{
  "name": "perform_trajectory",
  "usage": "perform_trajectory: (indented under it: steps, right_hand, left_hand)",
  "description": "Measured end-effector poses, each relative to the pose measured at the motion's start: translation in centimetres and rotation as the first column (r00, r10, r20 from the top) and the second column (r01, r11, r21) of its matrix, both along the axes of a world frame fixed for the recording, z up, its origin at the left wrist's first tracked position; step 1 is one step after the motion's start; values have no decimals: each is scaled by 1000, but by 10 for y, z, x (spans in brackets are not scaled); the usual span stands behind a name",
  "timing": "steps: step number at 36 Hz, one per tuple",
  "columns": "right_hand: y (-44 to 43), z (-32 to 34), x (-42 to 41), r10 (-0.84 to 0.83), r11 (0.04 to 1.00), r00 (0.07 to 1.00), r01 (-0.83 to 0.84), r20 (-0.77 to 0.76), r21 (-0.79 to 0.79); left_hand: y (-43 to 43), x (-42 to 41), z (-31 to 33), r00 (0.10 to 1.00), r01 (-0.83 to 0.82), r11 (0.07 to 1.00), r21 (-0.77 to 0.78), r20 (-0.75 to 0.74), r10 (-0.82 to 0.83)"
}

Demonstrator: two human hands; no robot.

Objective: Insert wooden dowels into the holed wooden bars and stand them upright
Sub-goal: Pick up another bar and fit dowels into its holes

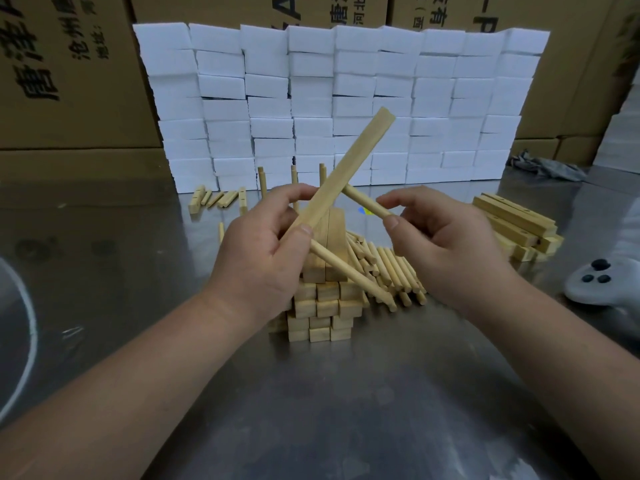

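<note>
My left hand [263,258] grips a long wooden bar [349,168] near its lower end; the bar slants up to the right. A dowel [349,275] sticks out of the bar below my left thumb, pointing down to the right. My right hand [440,244] pinches a second dowel [365,201] between thumb and forefinger, its far end touching the bar's right side at mid-length. Beneath my hands lie a stack of wooden bars [322,306] and a heap of loose dowels [391,268]. Behind them, upright dowels [262,181] rise from bars hidden by my left hand.
A wall of white foam blocks [339,98] stands at the back of the metal table [311,393], with cardboard boxes [69,81] behind. More holed bars [516,223] lie at the right, small wood pieces [214,199] at the back left, a grey controller [599,278] at the right edge.
</note>
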State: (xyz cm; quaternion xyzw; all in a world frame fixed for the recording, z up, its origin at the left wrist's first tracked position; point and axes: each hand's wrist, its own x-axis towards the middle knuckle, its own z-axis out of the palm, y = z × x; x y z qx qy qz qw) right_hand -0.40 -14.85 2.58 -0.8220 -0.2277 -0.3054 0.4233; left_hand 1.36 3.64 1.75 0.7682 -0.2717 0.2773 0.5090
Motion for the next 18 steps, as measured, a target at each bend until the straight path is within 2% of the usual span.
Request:
perform_trajectory:
  steps: [6, 18]
  right_hand:
    - [3, 0, -2, 26, 1000, 997, -27, 77, 14]
    - [4, -5, 2, 15, 1000, 981, -16, 193, 4]
  left_hand:
    - [0, 1, 3, 995, 64, 995, -73, -75, -69]
    - [-2, -2, 7, 996, 89, 996, -14, -30, -89]
